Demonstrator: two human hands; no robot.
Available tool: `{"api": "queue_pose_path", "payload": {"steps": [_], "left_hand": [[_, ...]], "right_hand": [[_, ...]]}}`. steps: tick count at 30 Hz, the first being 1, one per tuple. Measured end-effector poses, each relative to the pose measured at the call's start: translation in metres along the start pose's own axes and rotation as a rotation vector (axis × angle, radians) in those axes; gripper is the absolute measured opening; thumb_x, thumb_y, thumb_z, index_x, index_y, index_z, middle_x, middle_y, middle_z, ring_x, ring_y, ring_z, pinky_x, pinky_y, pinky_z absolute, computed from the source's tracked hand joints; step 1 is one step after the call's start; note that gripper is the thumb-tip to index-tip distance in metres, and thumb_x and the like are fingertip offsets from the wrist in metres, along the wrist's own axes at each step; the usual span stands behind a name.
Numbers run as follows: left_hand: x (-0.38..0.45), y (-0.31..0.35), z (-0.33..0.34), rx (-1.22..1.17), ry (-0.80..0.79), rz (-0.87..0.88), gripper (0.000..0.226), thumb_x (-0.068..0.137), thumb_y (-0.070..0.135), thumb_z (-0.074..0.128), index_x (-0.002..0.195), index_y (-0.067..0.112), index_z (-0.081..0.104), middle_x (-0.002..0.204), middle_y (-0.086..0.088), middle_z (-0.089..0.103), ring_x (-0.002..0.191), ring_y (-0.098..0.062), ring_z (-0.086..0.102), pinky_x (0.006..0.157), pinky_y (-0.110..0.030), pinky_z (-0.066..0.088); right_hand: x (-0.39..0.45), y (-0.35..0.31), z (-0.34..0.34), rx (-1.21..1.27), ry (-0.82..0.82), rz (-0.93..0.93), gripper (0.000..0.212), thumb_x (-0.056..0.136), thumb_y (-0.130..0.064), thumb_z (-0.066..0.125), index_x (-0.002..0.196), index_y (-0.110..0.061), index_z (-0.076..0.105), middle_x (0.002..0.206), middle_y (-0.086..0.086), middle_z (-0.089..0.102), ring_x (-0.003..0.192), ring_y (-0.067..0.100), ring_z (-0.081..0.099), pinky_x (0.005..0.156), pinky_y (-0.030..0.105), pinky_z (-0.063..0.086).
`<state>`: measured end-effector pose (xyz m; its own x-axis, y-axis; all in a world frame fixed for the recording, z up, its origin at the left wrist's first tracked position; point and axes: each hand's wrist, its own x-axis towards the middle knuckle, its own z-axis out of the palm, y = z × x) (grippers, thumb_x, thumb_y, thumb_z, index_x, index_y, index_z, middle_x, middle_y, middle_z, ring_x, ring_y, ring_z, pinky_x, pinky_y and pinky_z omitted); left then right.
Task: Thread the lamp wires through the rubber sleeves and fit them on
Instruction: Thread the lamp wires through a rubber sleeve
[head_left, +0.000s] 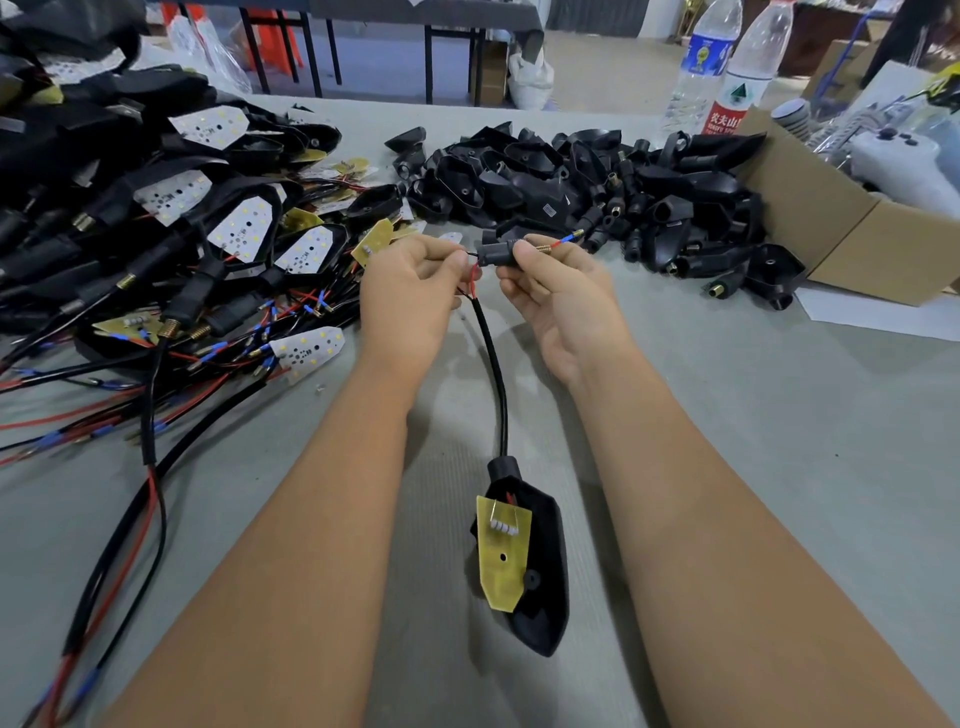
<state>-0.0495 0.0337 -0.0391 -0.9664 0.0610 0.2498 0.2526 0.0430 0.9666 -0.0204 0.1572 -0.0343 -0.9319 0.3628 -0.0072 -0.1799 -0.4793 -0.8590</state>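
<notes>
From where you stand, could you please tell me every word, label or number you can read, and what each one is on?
"农夫山" in white on the red label of the nearer water bottle; the small line beneath it is too blurred to read.
Blue label on the farther water bottle: print too blurred to read.
White sticker on one black housing in the pile: too small to read.
LED boards: markings too small to read.

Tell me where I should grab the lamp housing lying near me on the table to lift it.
Probably grip the lamp housing across its narrow black neck, coming from above. The neck is round and bare where the cable enters, while the yellow circuit board lies loosely tilted over the open shell, so pinching the body could press on it.
</notes>
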Motion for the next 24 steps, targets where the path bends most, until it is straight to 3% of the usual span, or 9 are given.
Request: {"api": "queue_pose_path", "payload": {"steps": [3, 8, 13, 19, 24], "left_hand": [[-0.0025, 0.0016, 0.0024, -0.007, -0.035, 0.005, 0.017, 0.094, 0.005, 0.059, 0.085, 0.017, 0.066, 0.077, -0.002, 0.071, 0.070, -0.009, 0.066, 0.065, -0.023, 0.053], [-0.0021, 0.0026, 0.0041, -0.071, 0.008, -0.055, 0.010, 0.097, 0.005, 0.055, 0.104, 0.006, 0.062, 0.082, -0.005, 0.072, 0.069, -0.013, 0.070, 0.064, -0.024, 0.058], [-0.0021, 0.0035, 0.0066, -0.105, -0.034, -0.058, 0.012, 0.096, 0.000, 0.054, 0.093, 0.006, 0.063, 0.078, -0.007, 0.070, 0.063, -0.009, 0.068, 0.061, -0.019, 0.055], [-0.0026, 0.0034, 0.0101, -0.058, -0.088, -0.094, 0.011, 0.092, 0.007, 0.063, 0.102, 0.012, 0.060, 0.076, -0.004, 0.070, 0.060, -0.012, 0.068, 0.066, -0.032, 0.057], [-0.0025, 0.0009, 0.0099, -0.024, -0.150, -0.079, 0.012, 0.094, 0.001, 0.058, 0.095, 0.011, 0.064, 0.076, -0.004, 0.066, 0.048, -0.009, 0.062, 0.048, -0.024, 0.053]], "right_hand": [[-0.0006, 0.0003, 0.0006, -0.001, -0.006, 0.007, 0.012, 0.091, 0.002, 0.061, 0.089, -0.009, 0.055, 0.080, 0.010, 0.065, 0.063, 0.013, 0.062, 0.069, 0.023, 0.055], [0.0003, -0.0001, 0.0013, 0.026, 0.035, -0.007, 0.011, 0.091, 0.001, 0.062, 0.089, -0.007, 0.056, 0.084, 0.012, 0.065, 0.067, 0.016, 0.063, 0.068, 0.023, 0.054], [0.0001, 0.0016, 0.0014, 0.004, 0.026, -0.015, 0.009, 0.091, -0.001, 0.063, 0.093, -0.007, 0.057, 0.082, 0.009, 0.066, 0.067, 0.014, 0.062, 0.069, 0.023, 0.054], [0.0018, -0.0012, -0.0014, 0.070, 0.099, -0.034, 0.008, 0.091, -0.001, 0.063, 0.093, -0.007, 0.058, 0.086, 0.011, 0.065, 0.069, 0.015, 0.061, 0.069, 0.021, 0.054], [0.0005, -0.0016, -0.0014, 0.054, 0.085, -0.048, 0.011, 0.091, -0.003, 0.064, 0.085, -0.010, 0.057, 0.080, 0.008, 0.060, 0.065, 0.014, 0.055, 0.064, 0.022, 0.049]]}}
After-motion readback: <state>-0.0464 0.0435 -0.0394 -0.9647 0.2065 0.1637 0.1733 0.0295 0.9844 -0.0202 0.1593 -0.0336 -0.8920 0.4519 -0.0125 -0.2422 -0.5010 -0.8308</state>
